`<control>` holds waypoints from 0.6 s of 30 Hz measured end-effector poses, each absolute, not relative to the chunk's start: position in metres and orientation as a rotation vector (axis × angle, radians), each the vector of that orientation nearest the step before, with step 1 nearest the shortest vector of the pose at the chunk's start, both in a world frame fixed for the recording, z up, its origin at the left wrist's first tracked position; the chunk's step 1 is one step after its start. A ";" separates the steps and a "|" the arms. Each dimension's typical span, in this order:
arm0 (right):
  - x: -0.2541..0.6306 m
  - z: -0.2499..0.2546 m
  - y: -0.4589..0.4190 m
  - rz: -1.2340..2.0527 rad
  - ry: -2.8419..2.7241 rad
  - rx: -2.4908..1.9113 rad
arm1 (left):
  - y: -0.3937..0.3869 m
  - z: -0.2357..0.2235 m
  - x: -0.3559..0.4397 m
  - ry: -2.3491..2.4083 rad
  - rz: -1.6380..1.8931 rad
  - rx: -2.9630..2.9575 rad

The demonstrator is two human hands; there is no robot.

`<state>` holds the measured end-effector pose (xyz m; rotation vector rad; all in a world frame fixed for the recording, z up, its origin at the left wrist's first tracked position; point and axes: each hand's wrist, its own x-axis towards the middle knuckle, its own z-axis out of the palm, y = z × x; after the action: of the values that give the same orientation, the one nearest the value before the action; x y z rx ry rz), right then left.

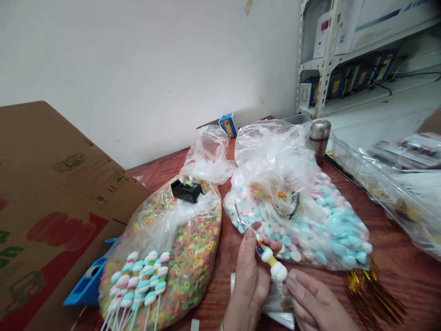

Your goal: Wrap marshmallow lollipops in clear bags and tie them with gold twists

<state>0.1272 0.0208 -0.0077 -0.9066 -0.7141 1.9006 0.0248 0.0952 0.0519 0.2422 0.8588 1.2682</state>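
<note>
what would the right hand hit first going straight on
The right hand would likely meet the white marshmallow on the stick in the left hand first; depth is unclear.

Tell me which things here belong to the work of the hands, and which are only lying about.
Belong to the work: left hand holding a candy skewer, right hand, other candy skewers, bag of pastel candies, bag of colored cereal rings.

Lying about: tape dispenser, steel flask, cardboard sheet.
</note>
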 end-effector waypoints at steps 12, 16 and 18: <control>0.141 -0.005 0.025 0.399 -1.683 -1.251 | 0.093 0.064 0.035 0.943 1.237 0.058; 0.140 0.004 0.026 1.108 -1.391 -1.324 | 0.095 0.068 0.032 0.846 1.267 0.055; 0.141 0.002 0.024 1.161 -1.389 -1.322 | 0.094 0.068 0.033 0.832 1.289 0.071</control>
<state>0.1407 0.0240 0.0022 -1.3218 -1.3887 1.1607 0.0328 0.0937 0.0676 0.0710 0.8319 1.2893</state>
